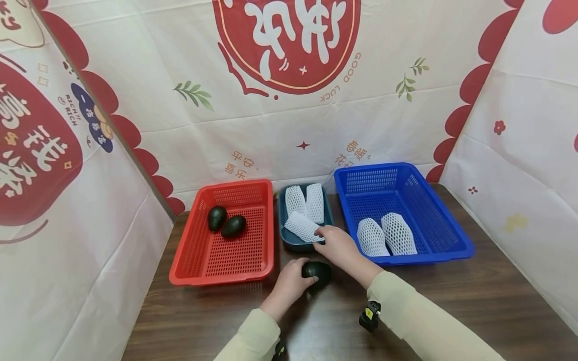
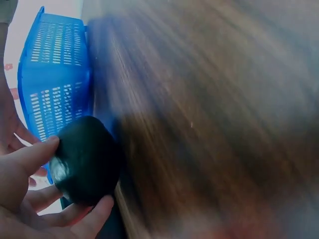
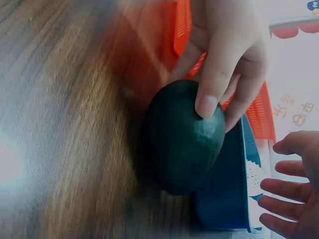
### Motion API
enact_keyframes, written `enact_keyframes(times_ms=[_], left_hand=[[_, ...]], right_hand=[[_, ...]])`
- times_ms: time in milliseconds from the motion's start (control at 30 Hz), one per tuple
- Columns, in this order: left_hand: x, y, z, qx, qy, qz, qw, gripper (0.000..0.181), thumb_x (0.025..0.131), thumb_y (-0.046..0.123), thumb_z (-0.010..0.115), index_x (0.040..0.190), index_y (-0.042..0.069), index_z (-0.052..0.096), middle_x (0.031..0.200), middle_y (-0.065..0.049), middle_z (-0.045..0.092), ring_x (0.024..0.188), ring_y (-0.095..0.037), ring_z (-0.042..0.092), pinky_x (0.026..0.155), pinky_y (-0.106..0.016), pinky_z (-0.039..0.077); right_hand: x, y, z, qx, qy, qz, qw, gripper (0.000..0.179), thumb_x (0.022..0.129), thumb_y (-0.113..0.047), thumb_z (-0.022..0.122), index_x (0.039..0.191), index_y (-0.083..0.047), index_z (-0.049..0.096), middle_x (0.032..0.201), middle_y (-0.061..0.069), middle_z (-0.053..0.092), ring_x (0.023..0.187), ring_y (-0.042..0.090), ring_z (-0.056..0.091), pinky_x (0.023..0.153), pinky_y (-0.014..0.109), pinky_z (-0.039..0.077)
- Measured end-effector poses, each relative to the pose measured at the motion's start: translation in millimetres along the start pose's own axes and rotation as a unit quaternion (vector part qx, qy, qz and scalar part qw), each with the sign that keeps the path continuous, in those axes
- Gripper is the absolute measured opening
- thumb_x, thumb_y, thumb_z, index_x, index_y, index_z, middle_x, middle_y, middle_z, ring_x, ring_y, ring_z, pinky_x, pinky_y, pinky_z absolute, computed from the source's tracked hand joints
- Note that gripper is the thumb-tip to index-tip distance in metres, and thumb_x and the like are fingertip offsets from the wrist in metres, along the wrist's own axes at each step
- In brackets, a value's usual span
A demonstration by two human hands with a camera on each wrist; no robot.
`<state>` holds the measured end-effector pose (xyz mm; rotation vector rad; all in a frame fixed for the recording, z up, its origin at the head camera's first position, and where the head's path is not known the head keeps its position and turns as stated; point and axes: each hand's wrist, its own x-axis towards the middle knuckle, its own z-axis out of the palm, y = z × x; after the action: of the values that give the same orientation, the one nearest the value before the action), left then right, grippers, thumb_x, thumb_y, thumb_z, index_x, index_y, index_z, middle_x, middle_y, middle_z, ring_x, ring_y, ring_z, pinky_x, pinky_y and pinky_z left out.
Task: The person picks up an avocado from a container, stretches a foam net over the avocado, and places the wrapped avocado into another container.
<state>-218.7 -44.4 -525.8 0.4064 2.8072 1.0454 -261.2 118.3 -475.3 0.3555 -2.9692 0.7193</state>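
My left hand (image 1: 289, 285) grips a dark green avocado (image 1: 318, 274) just above the table, in front of a small dark teal tray (image 1: 299, 247). Thumb and fingers pinch one end of the avocado (image 2: 85, 162) in the left wrist view. Over the tray's front right corner is my right hand (image 1: 339, 246), its fingertips by the end of a white foam net sleeve (image 1: 301, 225). The right wrist view shows that hand (image 3: 299, 184) with fingers spread and nothing held; whether it touches the sleeve I cannot tell. Two more foam sleeves (image 1: 314, 203) lie behind in the tray.
On the left stands a red basket (image 1: 266, 240) with two avocados (image 1: 234, 226) in it. A blue basket (image 1: 440, 250) on the right holds two bulging white foam nets (image 1: 399, 233). Printed cloth walls (image 1: 271, 130) enclose the brown wooden table (image 1: 203, 321) at the back and sides.
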Motion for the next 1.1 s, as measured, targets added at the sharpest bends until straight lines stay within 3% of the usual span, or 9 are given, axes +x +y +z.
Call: enact_keyframes(times_ms=[233,367,700,1100], left_hand=[[10.8,-4.7,-3.6,0.013,0.041,-0.001,0.9991,0.052,0.080,0.017,0.082,0.125,0.001,0.061,0.117,-0.017,0.060,0.107,-0.029,0.058,0.095,-0.044,0.047],[12.4,-5.6,-4.8,0.009,0.047,-0.006,0.9988,0.054,0.080,0.016,0.082,0.126,0.001,0.060,0.118,-0.018,0.059,0.108,-0.030,0.058,0.095,-0.046,0.047],[10.8,-2.0,-8.6,0.046,0.039,-0.005,0.9981,0.061,0.078,0.023,0.084,0.129,0.003,0.058,0.124,-0.019,0.056,0.111,-0.031,0.056,0.097,-0.046,0.046],[3.1,17.0,-24.4,0.107,0.082,0.057,0.9893,0.053,0.082,0.023,0.081,0.129,0.009,0.061,0.122,-0.013,0.059,0.110,-0.028,0.057,0.094,-0.042,0.048]], right_hand=[[6.1,1.3,1.8,-0.006,-0.008,-0.001,0.9999,0.029,0.086,-0.022,0.072,0.110,-0.006,0.070,0.107,0.011,0.068,0.097,0.025,0.064,0.083,0.042,0.052],[6.9,0.8,2.3,-0.005,-0.013,0.003,0.9999,0.029,0.087,-0.023,0.072,0.111,-0.006,0.070,0.108,0.011,0.067,0.098,0.025,0.064,0.083,0.042,0.052],[11.3,0.7,-3.1,-0.018,-0.004,-0.001,0.9998,0.028,0.087,-0.023,0.072,0.109,-0.005,0.070,0.107,0.012,0.068,0.098,0.028,0.063,0.083,0.043,0.052],[29.6,7.7,-0.2,-0.051,-0.026,0.002,0.9984,0.028,0.087,-0.023,0.069,0.109,-0.005,0.071,0.104,0.010,0.068,0.099,0.028,0.060,0.085,0.043,0.050]])
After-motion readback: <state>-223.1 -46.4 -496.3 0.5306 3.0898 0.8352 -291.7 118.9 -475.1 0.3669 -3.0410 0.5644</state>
